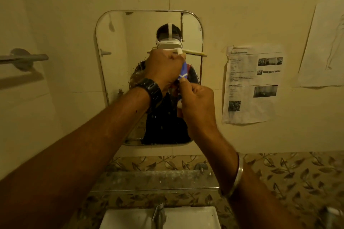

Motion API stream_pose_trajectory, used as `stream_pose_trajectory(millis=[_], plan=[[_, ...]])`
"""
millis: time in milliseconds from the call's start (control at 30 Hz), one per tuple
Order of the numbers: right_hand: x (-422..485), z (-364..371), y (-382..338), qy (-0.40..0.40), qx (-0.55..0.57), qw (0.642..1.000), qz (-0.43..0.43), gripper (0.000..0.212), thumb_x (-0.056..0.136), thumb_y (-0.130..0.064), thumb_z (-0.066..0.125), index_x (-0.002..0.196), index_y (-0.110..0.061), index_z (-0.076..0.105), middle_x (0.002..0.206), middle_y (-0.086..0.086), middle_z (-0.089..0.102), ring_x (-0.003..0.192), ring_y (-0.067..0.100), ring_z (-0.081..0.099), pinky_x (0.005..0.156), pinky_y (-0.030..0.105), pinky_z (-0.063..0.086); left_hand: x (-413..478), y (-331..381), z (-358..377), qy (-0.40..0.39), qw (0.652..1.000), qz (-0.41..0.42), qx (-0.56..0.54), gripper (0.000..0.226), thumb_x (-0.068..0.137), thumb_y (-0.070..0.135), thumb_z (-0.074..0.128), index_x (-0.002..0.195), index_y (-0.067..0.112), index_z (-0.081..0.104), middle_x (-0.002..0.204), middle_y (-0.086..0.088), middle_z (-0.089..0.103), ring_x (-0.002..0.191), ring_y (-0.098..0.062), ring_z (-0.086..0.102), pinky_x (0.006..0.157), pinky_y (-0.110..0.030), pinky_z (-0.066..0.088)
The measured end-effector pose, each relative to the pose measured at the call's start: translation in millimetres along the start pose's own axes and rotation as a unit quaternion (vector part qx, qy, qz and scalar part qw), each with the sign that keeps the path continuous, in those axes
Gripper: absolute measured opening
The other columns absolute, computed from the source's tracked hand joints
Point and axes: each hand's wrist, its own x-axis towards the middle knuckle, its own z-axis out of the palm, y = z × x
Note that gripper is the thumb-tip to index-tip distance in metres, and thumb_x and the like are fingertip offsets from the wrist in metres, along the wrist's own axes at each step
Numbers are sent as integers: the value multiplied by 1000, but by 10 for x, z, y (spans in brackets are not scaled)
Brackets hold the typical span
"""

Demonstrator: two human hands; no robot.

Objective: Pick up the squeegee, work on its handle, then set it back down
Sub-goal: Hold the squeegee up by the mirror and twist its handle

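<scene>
I hold a squeegee up in front of the wall mirror. Its blue and white handle shows between my hands, and a thin pale blade bar sticks out to the right above my left fist. My left hand, with a dark watch on the wrist, is closed around the upper part of the handle. My right hand, with a metal bangle on the forearm, pinches the lower part of the handle just below. Most of the squeegee is hidden by my fingers.
A white sink with a metal tap sits below, under a narrow shelf. A towel bar juts from the left wall. Printed papers hang on the right wall. The mirror reflects a person wearing a headset.
</scene>
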Motion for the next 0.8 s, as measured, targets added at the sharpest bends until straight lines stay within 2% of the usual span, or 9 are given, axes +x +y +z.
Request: stream_pose_trajectory(millis=[100,167,233,333,367,467,533,633,800], plan=[[-122,-20,118,2,-4,1000,11,43,108,-27,55,69,-10,60,56,4,55,43,10,48,41,20,41,-128,-120,20,-10,1000,-13,18,33,97,32,65,93,1,75,82,-13,72,65,-17,64,70,-31,57],[-71,-36,41,-6,-6,1000,-3,42,108,-26,56,72,-6,63,59,8,57,43,10,49,41,20,41,-105,-57,-2,1,1000,6,7,33,97,32,65,91,1,75,83,-14,74,68,-21,67,72,-34,60],[70,-43,-123,-10,-9,999,-37,42,108,-26,55,73,-5,63,63,13,60,44,13,52,41,22,43,-3,126,-31,16,999,35,-6,32,97,32,65,87,3,74,74,-8,71,62,-16,66,63,-29,58],[364,-9,-403,7,-22,997,-76,44,108,-26,57,66,-13,59,65,19,62,58,41,64,49,37,58,245,460,-84,49,996,70,12,41,97,33,64,60,15,63,53,4,56,39,1,49,47,-13,43],[445,8,-473,12,-28,997,-76,45,107,-26,58,63,-16,58,66,19,63,66,47,67,54,41,59,321,531,-106,58,995,71,24,45,96,33,65,54,18,57,49,7,50,35,1,43,45,-12,40],[522,0,-501,18,-41,997,-70,49,106,-27,58,58,-19,56,64,13,61,64,42,64,60,54,60,432,548,-92,60,996,58,36,45,94,35,66,55,16,57,49,6,49,41,-5,43,51,-19,42],[418,-56,-382,16,-34,998,-56,47,107,-28,57,62,-15,57,63,12,60,58,30,60,51,43,58,356,440,-11,48,997,51,25,35,94,33,67,68,9,67,55,4,57,48,-8,52,58,-22,51],[144,-132,-102,18,-8,1000,-24,44,108,-28,56,68,-11,57,57,7,54,45,13,50,41,23,44,110,216,126,6,999,32,20,26,96,29,65,91,5,74,77,-3,72,67,-15,67,72,-30,60],[-70,-185,36,10,17,1000,9,41,108,-28,56,71,-11,61,55,1,54,43,9,47,41,20,41,-93,45,178,-27,999,9,24,30,97,31,64,90,4,73,75,-5,69,67,-18,66,70,-32,58]])
